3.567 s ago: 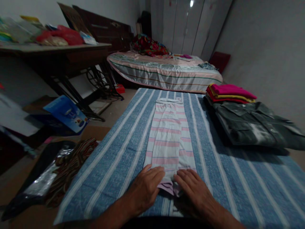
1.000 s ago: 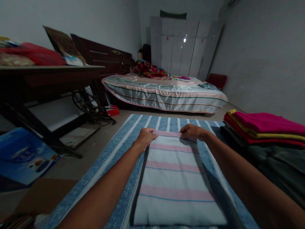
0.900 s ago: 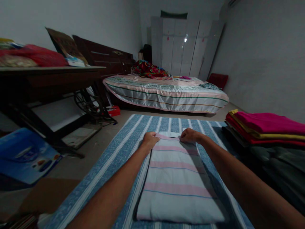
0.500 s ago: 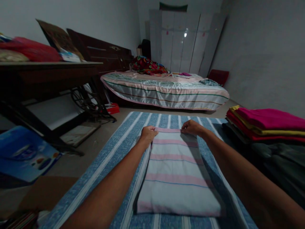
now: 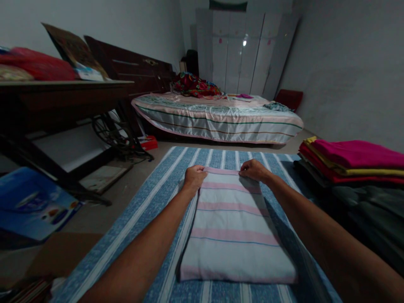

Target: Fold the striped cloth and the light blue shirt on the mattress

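Observation:
A folded white cloth with pink bands and thin blue lines (image 5: pixel 233 227) lies flat in front of me, its long side running away from me. My left hand (image 5: pixel 195 179) pinches its far left corner between thumb and fingers. At the far right corner, my right hand (image 5: pixel 254 170) grips the edge the same way. The far edge stretches straight between both hands. Beneath the cloth is a blue and white striped sheet (image 5: pixel 151 198).
Folded clothes in pink, yellow and red (image 5: pixel 356 160) are stacked at the right, beside dark garments (image 5: pixel 372 206). A treadle table (image 5: pixel 69 90) and a blue box (image 5: pixel 34 204) stand at the left. Farther back are a bed (image 5: pixel 217 122) and a wardrobe (image 5: pixel 236 54).
Both hands keep hold of the cloth's far corners, with hardly any movement. The whole view has shifted very slightly.

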Available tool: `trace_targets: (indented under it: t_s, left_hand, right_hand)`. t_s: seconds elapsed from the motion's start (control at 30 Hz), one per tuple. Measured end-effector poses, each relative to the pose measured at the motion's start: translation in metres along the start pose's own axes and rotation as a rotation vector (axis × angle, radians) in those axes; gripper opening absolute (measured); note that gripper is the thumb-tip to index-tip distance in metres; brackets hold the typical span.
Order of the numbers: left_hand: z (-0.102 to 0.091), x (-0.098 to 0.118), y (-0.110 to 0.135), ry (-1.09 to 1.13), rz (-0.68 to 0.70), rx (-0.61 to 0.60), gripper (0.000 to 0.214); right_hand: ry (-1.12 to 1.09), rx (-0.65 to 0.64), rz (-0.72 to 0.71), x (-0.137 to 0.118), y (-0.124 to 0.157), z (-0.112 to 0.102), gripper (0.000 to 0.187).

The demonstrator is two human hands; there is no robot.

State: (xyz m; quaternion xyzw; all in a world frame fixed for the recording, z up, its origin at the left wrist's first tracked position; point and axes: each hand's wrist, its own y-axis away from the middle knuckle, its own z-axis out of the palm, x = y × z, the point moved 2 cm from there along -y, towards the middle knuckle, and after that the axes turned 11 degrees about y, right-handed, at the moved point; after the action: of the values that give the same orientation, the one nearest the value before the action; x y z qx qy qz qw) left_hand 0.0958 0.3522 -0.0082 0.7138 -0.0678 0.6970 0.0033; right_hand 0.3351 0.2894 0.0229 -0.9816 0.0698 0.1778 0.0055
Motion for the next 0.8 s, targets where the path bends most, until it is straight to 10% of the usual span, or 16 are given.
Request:
trace_targets:
  t_s: [0.33, 0.53, 0.8]
  left_hand:
    - [0.004, 0.023, 0.016, -0.408, 0.164, 0.059, 0.023]
    - [0.039, 0.047, 0.076, -0.770, 0.537, -0.509, 0.024]
    - [0.038, 0.020, 0.091, -0.867, 0.391, -0.714, 0.046]
  right_hand:
    - [0.139, 0.130, 0.047, -0.006, 0.001, 0.014, 0.015]
    - [0.207, 0.306, 0.074, -0.020, 0.042, 0.003, 0.021]
    - [-0.377, 0.268, -0.038, -0.005, 0.102, 0.035, 0.016]
